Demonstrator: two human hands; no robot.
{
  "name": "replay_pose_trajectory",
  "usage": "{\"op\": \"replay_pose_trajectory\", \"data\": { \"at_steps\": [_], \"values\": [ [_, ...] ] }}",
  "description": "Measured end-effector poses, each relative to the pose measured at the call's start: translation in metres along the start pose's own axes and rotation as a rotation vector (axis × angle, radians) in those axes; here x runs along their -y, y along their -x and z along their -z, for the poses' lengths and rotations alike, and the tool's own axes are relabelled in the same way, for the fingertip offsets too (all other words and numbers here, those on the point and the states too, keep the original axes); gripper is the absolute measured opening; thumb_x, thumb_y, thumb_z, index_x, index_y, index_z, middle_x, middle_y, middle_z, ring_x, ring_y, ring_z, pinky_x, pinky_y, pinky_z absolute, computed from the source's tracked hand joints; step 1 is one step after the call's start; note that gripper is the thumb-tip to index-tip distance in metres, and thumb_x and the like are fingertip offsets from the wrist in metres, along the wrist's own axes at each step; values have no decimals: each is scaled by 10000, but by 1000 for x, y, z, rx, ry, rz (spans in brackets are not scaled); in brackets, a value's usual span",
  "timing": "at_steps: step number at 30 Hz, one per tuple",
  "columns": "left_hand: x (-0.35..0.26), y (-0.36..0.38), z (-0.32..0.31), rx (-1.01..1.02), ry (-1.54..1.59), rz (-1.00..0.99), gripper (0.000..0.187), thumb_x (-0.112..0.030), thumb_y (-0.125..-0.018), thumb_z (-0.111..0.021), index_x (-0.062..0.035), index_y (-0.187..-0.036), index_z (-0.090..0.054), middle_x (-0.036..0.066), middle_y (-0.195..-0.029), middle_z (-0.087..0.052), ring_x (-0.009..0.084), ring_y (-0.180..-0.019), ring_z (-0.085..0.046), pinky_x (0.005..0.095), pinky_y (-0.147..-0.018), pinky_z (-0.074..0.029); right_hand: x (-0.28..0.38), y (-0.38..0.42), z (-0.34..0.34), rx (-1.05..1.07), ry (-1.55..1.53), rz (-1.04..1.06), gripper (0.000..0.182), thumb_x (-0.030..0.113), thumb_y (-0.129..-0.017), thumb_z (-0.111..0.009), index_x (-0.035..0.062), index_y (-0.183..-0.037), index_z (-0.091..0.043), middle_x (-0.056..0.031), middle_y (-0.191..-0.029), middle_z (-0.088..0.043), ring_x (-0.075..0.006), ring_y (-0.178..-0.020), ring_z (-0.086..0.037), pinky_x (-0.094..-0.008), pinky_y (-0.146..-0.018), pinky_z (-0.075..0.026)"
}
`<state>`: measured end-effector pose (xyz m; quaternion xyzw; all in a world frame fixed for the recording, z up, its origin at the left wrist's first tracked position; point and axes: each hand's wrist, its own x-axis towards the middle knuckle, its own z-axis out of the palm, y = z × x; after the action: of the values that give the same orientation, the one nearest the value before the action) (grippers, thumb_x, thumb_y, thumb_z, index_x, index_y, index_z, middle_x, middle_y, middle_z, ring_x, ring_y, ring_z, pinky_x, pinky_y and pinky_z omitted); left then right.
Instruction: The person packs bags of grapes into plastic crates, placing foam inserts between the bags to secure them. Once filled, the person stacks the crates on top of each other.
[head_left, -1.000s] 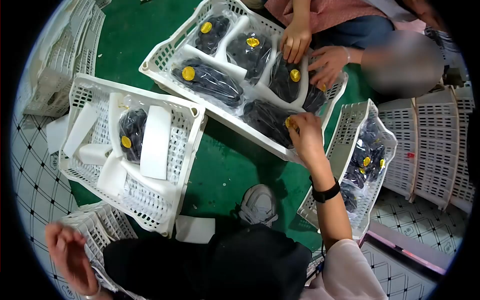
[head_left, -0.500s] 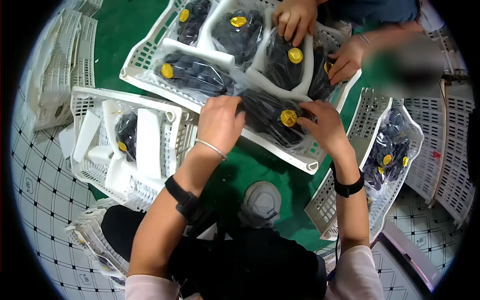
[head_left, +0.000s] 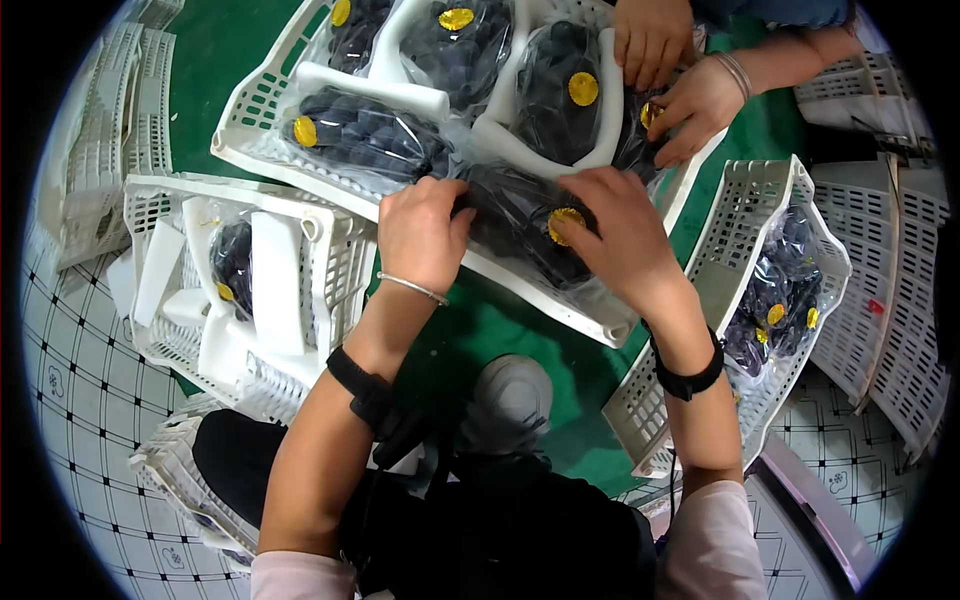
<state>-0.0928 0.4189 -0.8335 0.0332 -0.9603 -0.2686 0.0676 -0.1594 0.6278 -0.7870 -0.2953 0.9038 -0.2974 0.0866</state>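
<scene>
A clear bag of dark grapes (head_left: pixel 515 225) with a gold sticker lies along the near side of a white plastic crate (head_left: pixel 560 312). My left hand (head_left: pixel 422 232) curls its fingers over the bag's left end, beside the crate rim. Over the right end lies my right hand (head_left: pixel 628 240), gripping the bag, its thumb by the sticker; its fingertips are partly hidden. Behind it sit several more bagged bunches, one being a bag of grapes (head_left: pixel 560 95), parted by white foam strips (head_left: pixel 375 92). Another person's hands (head_left: pixel 695 105) touch a bag at the crate's right side.
On my left, a crate (head_left: pixel 140 335) holds white foam pieces (head_left: pixel 277 285) and one bagged bunch (head_left: pixel 232 262). To the right stands a crate (head_left: pixel 640 430) with bagged grapes (head_left: pixel 775 305). Stacked crates (head_left: pixel 880 270) line the far right, more crates (head_left: pixel 100 140) the left.
My right hand has moved left, farther over the bag and its sticker. The other person's upper hand has shifted right, off the middle bag. The whole view has shifted slightly.
</scene>
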Motion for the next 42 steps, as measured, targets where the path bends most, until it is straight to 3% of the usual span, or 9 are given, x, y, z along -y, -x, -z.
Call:
{"op": "replay_pose_trajectory", "data": {
  "at_steps": [9,16,17,21,24,28,31,34,42],
  "values": [
    [0,1,-1,-78,29,-14,193,-76,-713,-690,-41,-901,-672,138,-815,-637,335,-785,-610,408,-716,-453,-1,-30,-34,136,122,142,135,146,-766,-659,41,-851,-648,-127,-851,-608,-317,-895,-565,-421,-740,-448],
    [2,2,-5,-54,48,-3,231,-83,-711,-681,-46,-940,-669,130,-843,-639,328,-789,-605,406,-727,-459,-19,-43,-31,213,-92,158,141,126,-759,-649,14,-843,-635,-166,-828,-607,-352,-859,-572,-430,-744,-440],
    [1,2,-3,-51,35,-3,232,-88,-715,-678,-47,-943,-669,131,-850,-640,330,-791,-605,403,-734,-459,-20,-43,-29,189,-127,145,147,93,-760,-677,-8,-859,-637,-140,-819,-639,-282,-768,-622,-346,-694,-469],
    [2,6,-3,-91,57,-30,263,-99,-727,-656,-59,-987,-649,119,-892,-620,328,-866,-571,410,-820,-411,-31,-49,-27,238,-264,-5,142,101,-774,-696,-16,-811,-626,-95,-721,-654,-140,-668,-610,-286,-625,-467],
    [0,11,4,-85,90,-45,313,-76,-727,-631,-34,-1037,-630,143,-990,-628,351,-950,-562,413,-858,-413,-38,-54,-28,214,-307,15,154,114,-775,-700,-17,-801,-625,-90,-727,-653,-144,-675,-610,-283,-635,-469],
    [-2,18,12,-84,135,-58,294,-63,-754,-611,-19,-1045,-621,159,-1024,-616,351,-990,-555,402,-895,-413,-36,-56,-16,345,-335,-73,208,155,-776,-711,-19,-859,-632,-93,-763,-657,-145,-717,-616,-293,-653,-477],
    [-2,27,23,-101,244,-31,274,-43,-776,-597,-5,-1048,-613,159,-1022,-612,326,-983,-571,370,-889,-431,-36,-34,8,226,-164,-55,251,156,-760,-715,-17,-917,-625,-114,-830,-654,-188,-776,-622,-317,-694,-488],
    [-6,38,38,-94,336,65,258,-8,-786,-577,5,-1042,-605,157,-1023,-605,311,-972,-579,347,-874,-447,-17,-7,44,381,183,-127,319,109,-727,-721,-10,-996,-596,-135,-894,-634,-243,-816,-616,-343,-729,-489],
    [-1,64,46,38,436,177,289,45,-842,-530,4,-1125,-577,111,-1095,-568,196,-1012,-567,280,-908,-438,-38,16,33,290,-65,-183,382,0,-709,-695,10,-1064,-556,-107,-861,-578,-225,-797,-582,-333,-723,-481]
  ]
}}
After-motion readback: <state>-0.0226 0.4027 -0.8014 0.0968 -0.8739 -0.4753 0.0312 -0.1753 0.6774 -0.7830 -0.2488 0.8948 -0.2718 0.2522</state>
